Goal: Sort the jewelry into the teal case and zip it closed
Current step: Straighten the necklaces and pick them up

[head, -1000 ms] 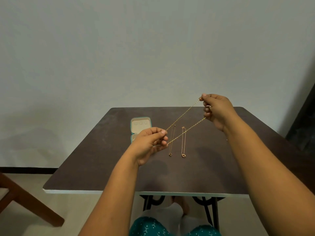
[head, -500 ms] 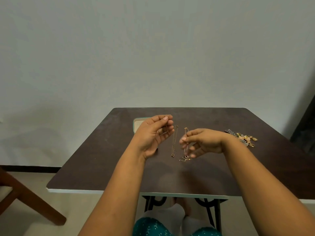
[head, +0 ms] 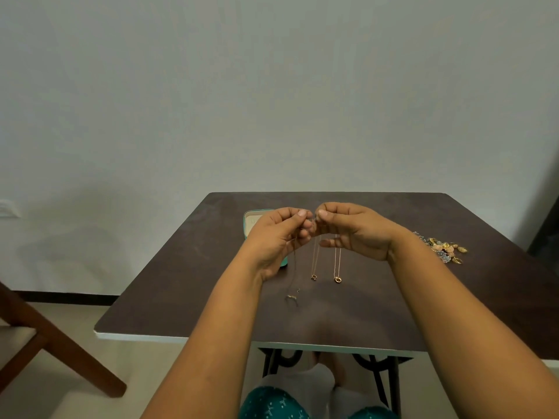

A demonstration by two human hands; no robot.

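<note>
My left hand (head: 278, 237) and my right hand (head: 354, 229) meet fingertip to fingertip above the dark table (head: 187, 285), both pinching the top of a thin gold chain (head: 294, 267). The chain hangs down under my left hand, and its small pendant (head: 291, 297) touches the table. Two more gold necklaces with ring pendants lie flat side by side, one (head: 314, 261) left of the other (head: 337, 264). The open teal case (head: 253, 220) sits behind my left hand, mostly hidden by it.
A pile of gold, pink and blue earrings (head: 444, 248) lies at the table's right side. A wooden chair (head: 45, 343) stands at the lower left, off the table. My knees show under the table's front edge.
A second ago the chain was stretched taut between my raised, spread hands. The hands then dropped and came together, and the chain now hangs slack from my fingertips.
</note>
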